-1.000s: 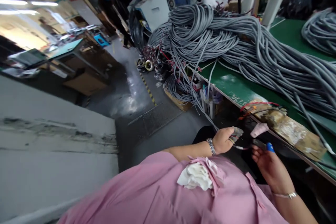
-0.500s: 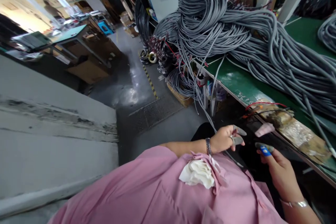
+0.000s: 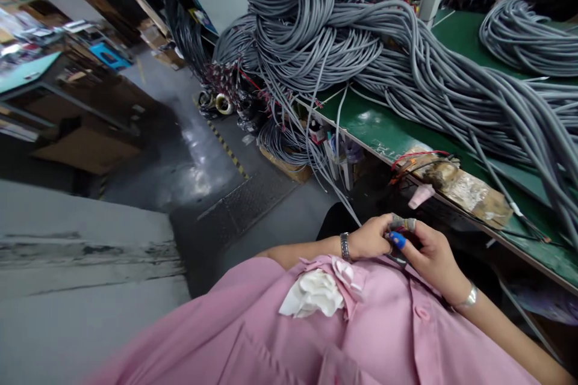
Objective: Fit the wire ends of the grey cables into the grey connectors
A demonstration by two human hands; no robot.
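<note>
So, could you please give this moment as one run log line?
left hand: touching right hand | cable: runs to left hand | hold: unclear | cable heap: on bench

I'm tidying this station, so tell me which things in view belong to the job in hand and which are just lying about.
In the job, it seems:
left hand and right hand, meeting
grey cable running down to them
coiled cable heap, likely

Lying about, as far as I can tell:
pink piece at the bench edge
blue stool
cardboard box

Cables (image 3: 433, 78) lie on the bench (image 3: 383, 131), a lower coil (image 3: 286, 145) apparently on cardboard (image 3: 291, 171).
</note>
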